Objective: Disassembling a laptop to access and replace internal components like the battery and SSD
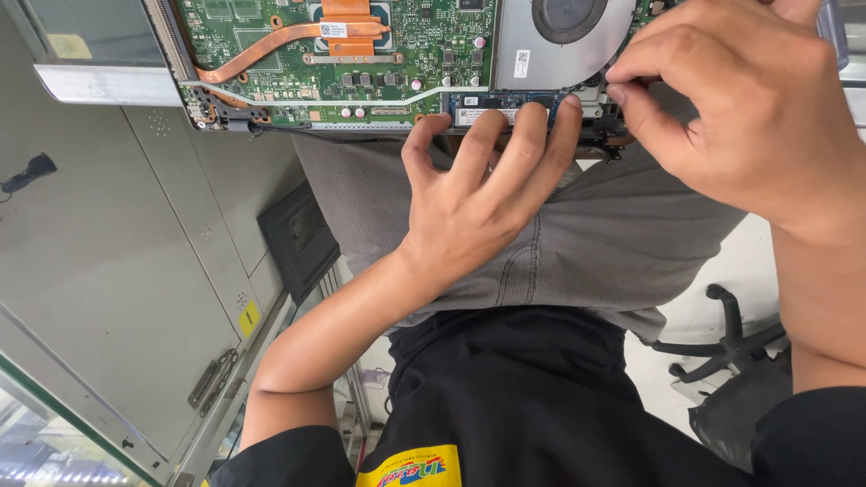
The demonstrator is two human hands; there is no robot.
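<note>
An opened laptop lies across my lap, showing its green motherboard (379, 54), a copper heat pipe (271, 41) and a grey fan housing (550, 36). My left hand (478, 198) reaches up from the lower left, its fingers spread and their tips resting on a blue module (505, 99) at the board's near edge. My right hand (740, 117) comes in from the right. Its thumb and forefinger are pinched together at the board's edge beside the fan. Whether they hold something small is hidden. A bluish-grey object (834, 32) shows behind this hand.
My grey trousers (586, 243) and black shirt (505, 397) fill the middle and bottom. A grey metal cabinet (108, 271) with a glass edge stands at the left. A black office chair base (731, 343) sits on the pale floor at the lower right.
</note>
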